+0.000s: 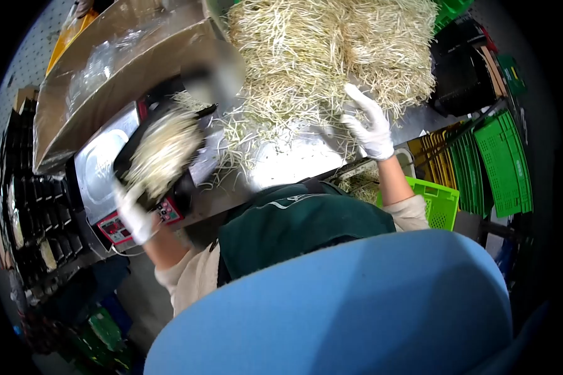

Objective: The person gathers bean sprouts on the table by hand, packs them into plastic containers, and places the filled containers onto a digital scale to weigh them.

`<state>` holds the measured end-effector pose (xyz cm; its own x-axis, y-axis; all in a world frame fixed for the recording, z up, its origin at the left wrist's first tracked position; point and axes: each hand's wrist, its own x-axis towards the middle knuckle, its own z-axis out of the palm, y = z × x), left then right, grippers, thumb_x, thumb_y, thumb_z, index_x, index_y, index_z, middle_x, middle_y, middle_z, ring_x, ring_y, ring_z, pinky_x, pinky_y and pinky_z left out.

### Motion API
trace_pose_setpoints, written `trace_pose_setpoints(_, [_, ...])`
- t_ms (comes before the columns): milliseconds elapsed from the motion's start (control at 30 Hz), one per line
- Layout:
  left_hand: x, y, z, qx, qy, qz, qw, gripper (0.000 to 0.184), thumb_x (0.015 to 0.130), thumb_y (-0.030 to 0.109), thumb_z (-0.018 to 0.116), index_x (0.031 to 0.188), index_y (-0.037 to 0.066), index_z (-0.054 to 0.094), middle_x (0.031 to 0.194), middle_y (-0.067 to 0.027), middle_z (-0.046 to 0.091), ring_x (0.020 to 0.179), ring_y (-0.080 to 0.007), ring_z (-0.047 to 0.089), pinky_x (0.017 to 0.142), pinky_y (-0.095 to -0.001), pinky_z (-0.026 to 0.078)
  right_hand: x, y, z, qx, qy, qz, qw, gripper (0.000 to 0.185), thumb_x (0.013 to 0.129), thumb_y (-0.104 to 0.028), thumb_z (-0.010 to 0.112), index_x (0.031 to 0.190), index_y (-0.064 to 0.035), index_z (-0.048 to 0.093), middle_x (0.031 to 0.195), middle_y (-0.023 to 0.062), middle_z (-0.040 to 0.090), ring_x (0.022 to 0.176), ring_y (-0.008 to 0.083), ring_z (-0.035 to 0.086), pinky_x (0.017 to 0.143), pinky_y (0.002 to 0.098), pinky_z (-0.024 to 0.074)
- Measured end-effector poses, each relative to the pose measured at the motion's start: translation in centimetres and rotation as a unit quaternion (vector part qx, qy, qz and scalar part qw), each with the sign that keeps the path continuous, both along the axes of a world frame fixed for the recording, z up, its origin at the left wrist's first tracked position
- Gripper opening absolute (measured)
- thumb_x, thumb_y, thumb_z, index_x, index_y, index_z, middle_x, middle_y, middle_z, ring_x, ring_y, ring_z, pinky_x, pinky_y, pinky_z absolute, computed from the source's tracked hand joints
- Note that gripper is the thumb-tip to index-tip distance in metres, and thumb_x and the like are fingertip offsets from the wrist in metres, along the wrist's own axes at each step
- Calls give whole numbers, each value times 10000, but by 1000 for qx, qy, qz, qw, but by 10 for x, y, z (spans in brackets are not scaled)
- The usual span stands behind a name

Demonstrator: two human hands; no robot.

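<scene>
At the frame's left, the left hand (pixel 136 214)'s grip pinches the near end of a black tray (pixel 127 155) of blurred sprouts (pixel 166 150); right of centre, the right hand (pixel 371 130)'s grip spreads wide near the sprout pile (pixel 288 56).

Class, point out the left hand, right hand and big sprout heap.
Left hand (pixel 136 215): head view, on its gloved middle.
Right hand (pixel 376 133): head view, on its gloved middle, below the fingers.
Sprout heap (pixel 328 53): head view, near its middle.

Your gloved left hand (pixel 136 215) is blurred, its forearm (pixel 167 249) angled outward. Your gloved right hand (pixel 374 132) holds its fingers (pixel 361 100) spread.
</scene>
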<state>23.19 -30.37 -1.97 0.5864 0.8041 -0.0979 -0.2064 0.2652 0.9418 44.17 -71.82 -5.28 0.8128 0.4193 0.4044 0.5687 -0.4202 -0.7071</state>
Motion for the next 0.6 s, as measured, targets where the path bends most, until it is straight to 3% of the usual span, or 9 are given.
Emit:
trace_pose_setpoints(67, [-55, 75, -33, 11, -15, 91, 996, 731, 607, -60, 530, 1331, 15, 458, 1205, -145, 562, 1059, -302, 563, 954, -396, 450, 2, -49, -56, -11, 86, -96, 992, 580, 793, -231, 738, 1300, -49, 524, 1271, 154, 564, 1165, 271, 548, 989, 365, 430])
trace_pose_setpoints(133, [-112, 147, -72, 28, 23, 120, 992, 543, 717, 16, 584, 1256, 19, 516, 1161, -135, 583, 1037, -291, 568, 908, -371, 459, -17, -62, -77, -135, 28, -149, 979, 674, 764, -334, 744, 1302, -13, 495, 1273, 207, 543, 1192, 329, 515, 1016, 410, 401])
trace_pose_setpoints(200, [-106, 126, -30, -117, 5, 272, 955, 427, 787, 36, 569, 1212, 10, 535, 1127, -133, 594, 1017, -288, 575, 899, -353, 454, -34, -52, -106, -203, -44, -145, 967, 766, 718, -331, 759, 1339, -7, 449, 1344, 228, 477, 1263, 346, 449, 1076, 431, 320])
trace_pose_setpoints(267, [-80, 69, -1, 326, 143, 334, 873, 373, 844, 55, 528, 1208, -27, 527, 1115, -176, 602, 991, -290, 584, 877, -361, 464, -44, -10, -98, -119, 69, -53, 989, 775, 713, -324, 753, 1345, -15, 428, 1385, 238, 430, 1280, 375, 409, 1045, 435, 322])
trace_pose_setpoints(300, [-65, 38, 12, 495, 173, 341, 781, 365, 872, 70, 506, 1217, -49, 515, 1114, -205, 605, 966, -288, 589, 859, -364, 474, -42, 9, -87, -107, 154, 43, 981, 757, 734, -293, 744, 1360, -21, 419, 1408, 233, 413, 1282, 369, 413, 1029, 444, 343])
trace_pose_setpoints(333, [-50, 9, 19, 592, 158, 291, 735, 388, 901, 96, 482, 1247, -78, 484, 1120, -249, 603, 918, -280, 598, 827, -367, 492, -42, 31, -101, -49, 18, 89, 995, 711, 762, -253, 724, 1363, -21, 422, 1397, 217, 440, 1280, 354, 432, 1030, 437, 363])
trace_pose_setpoints(433, [-15, -56, -58, 630, 113, -63, 765, 581, 857, 181, 611, 1369, -12, 414, 1263, -275, 525, 1166, -310, 535, 969, -406, 424, -26, 87, -75, -31, 36, 175, 983, 670, 751, -284, 712, 1333, -57, 469, 1348, 190, 484, 1233, 350, 469, 1042, 422, 364])
trace_pose_setpoints(467, [0, -71, -68, 680, 237, -144, 679, 712, 867, 333, 607, 1430, 11, 315, 1378, -295, 399, 1292, -359, 398, 1075, -458, 290, -14, 103, -73, -59, 1, 189, 980, 687, 752, -323, 707, 1346, -78, 461, 1361, 184, 470, 1243, 345, 455, 1052, 425, 347])
trace_pose_setpoints(600, [50, -95, -125, 534, 510, -232, 633, 804, 891, 467, 523, 1469, 15, 196, 1485, -247, 242, 1405, -396, 138, 1149, -440, 102, 18, 144, -88, -219, -87, 167, 957, 697, 780, -436, 643, 1373, -145, 421, 1390, 116, 433, 1266, 318, 405, 1080, 487, 264])
